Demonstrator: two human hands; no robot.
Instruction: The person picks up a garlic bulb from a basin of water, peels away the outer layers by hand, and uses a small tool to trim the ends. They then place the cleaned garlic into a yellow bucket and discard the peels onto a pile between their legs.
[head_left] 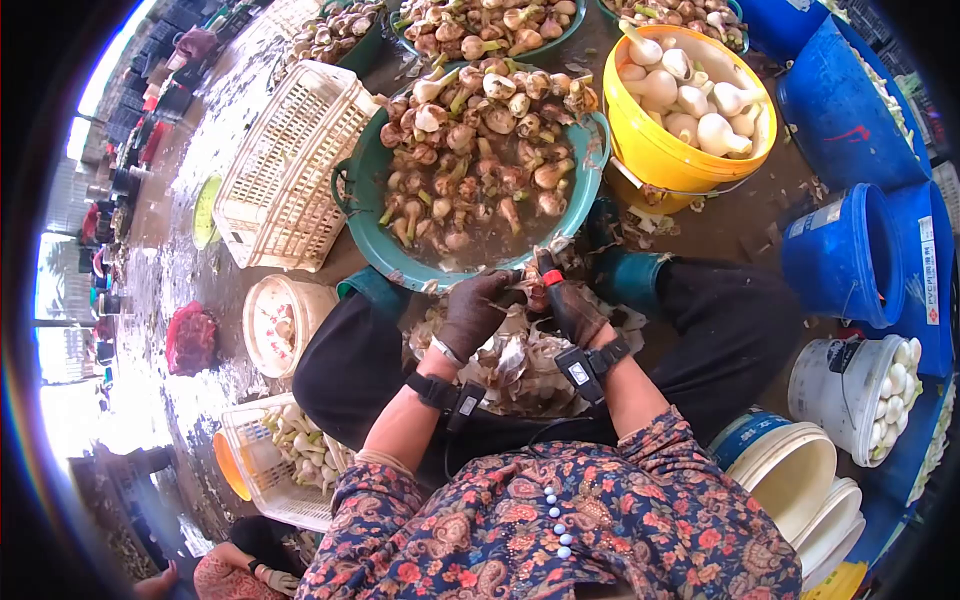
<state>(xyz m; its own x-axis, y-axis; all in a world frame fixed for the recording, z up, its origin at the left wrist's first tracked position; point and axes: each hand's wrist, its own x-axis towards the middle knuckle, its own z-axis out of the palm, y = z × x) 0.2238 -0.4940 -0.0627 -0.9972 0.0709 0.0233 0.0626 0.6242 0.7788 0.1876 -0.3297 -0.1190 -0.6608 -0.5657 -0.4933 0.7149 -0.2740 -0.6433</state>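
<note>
My left hand, in a dark glove, is closed around a small garlic bulb just below the rim of the green tub. My right hand, also gloved, is closed on a small tool with a red band, its upper end dark, against the bulb's right side. The fingertips partly hide bulb and tool. Under both hands lies a heap of pale peeled skins between my legs. Unpeeled garlic bulbs sit in brown water in the green tub.
A yellow bucket of peeled bulbs stands right of the tub. White crates are stacked at its left. Blue buckets and a white bucket of peeled garlic line the right. Another person's hand shows at bottom left.
</note>
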